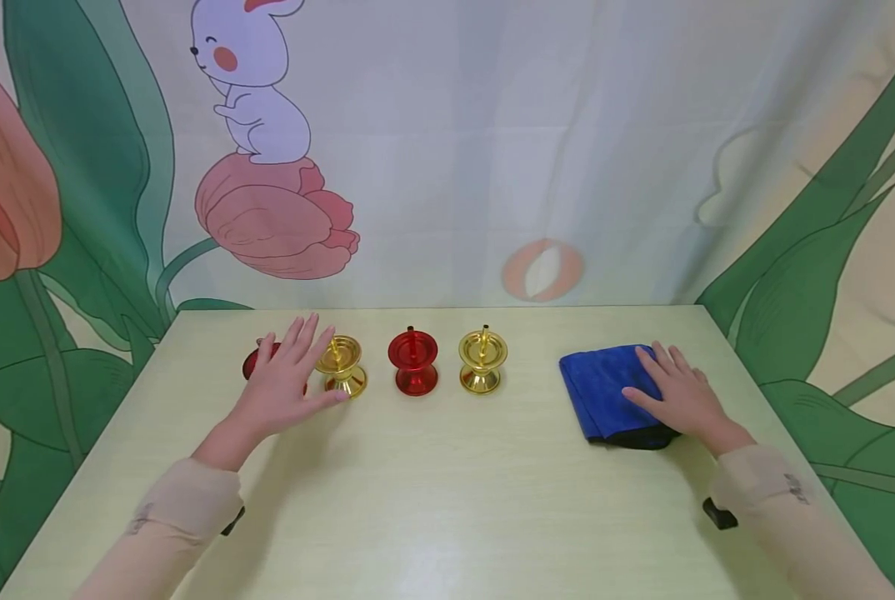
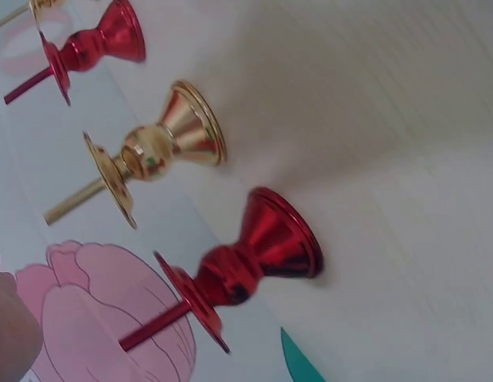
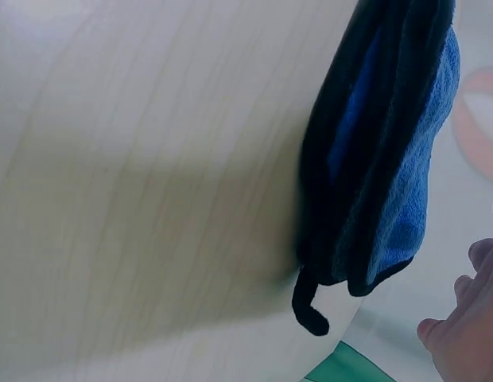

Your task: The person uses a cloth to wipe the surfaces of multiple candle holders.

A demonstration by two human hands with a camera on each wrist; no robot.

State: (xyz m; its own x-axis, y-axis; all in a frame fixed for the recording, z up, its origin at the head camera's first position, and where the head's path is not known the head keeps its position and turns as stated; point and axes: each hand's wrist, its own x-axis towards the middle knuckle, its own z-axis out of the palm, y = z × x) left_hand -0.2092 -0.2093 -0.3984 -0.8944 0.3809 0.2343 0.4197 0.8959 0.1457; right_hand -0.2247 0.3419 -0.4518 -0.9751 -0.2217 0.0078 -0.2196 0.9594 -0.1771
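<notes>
My left hand (image 1: 282, 385) is spread with fingers straight, partly covering the leftmost red candle holder (image 1: 250, 363) in the head view. Beside its thumb stands a gold candle holder (image 1: 346, 379). Further right are another red candle holder (image 1: 416, 377) and a second gold candle holder (image 1: 482, 377). In the left wrist view the nearest red candle holder (image 2: 230, 274) shows its flared base, round dish and thin spike, with no fingers around it. My right hand (image 1: 680, 396), fingers extended, overlaps the right side of a folded blue cloth (image 1: 601, 387). The right wrist view shows fingers apart from the cloth (image 3: 409, 191).
The candle holders stand upright in a row near the back edge of the pale table (image 1: 447, 508). Behind it hangs a printed curtain (image 1: 447, 150) with a rabbit and flowers. The cloth has black edging and a small black loop (image 3: 310, 310).
</notes>
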